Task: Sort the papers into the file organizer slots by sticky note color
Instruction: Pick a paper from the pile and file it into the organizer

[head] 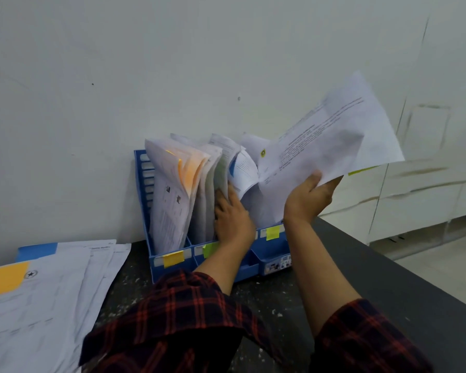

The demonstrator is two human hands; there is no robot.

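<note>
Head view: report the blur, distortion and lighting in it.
Head view: motion blur smears the print on the sheet that the right hand grips; wide-angle distortion bends the table edge; lighting is soft and even, without glare, with faint shadow behind the blue file organizer.

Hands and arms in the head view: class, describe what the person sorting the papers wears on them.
Both arms wear long sleeves in a dark plaid, red lines crossing on a near-black ground, pushed up so the forearms are bare: the left sleeve bunches in loose folds, the right sleeve ends in a plain cuff edge. The left hand and right hand are bare, with no gloves, rings or watch visible.
</note>
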